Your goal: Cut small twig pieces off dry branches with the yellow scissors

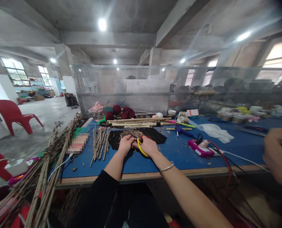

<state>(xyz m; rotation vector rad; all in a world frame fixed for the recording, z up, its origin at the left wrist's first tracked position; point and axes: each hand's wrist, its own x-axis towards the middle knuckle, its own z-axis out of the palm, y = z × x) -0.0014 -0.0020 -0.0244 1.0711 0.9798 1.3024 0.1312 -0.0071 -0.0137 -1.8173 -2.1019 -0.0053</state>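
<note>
My right hand point(149, 146) is wrapped round a pair of pruning shears point(142, 149) with a yellow handle. Their dark blades point left and away from me, over a pile of dry plant clippings point(131, 133) on a black cloth point(158, 135). Close by the blades, my left hand point(126, 144) is closed with its fingers pinched together. Whatever lies between those fingers is too small to make out. To the left of the cloth lie several cut dry sticks point(100, 144), side by side on the blue table point(169, 163).
Long dry stalks point(42, 177) lean along the table's left edge. Behind the cloth lie pale rods point(136, 123) and dark red yarn balls point(117, 110). A blue glue gun point(182, 130) and purple power strip point(200, 148) sit right. Another person's hand point(277, 142) is at far right.
</note>
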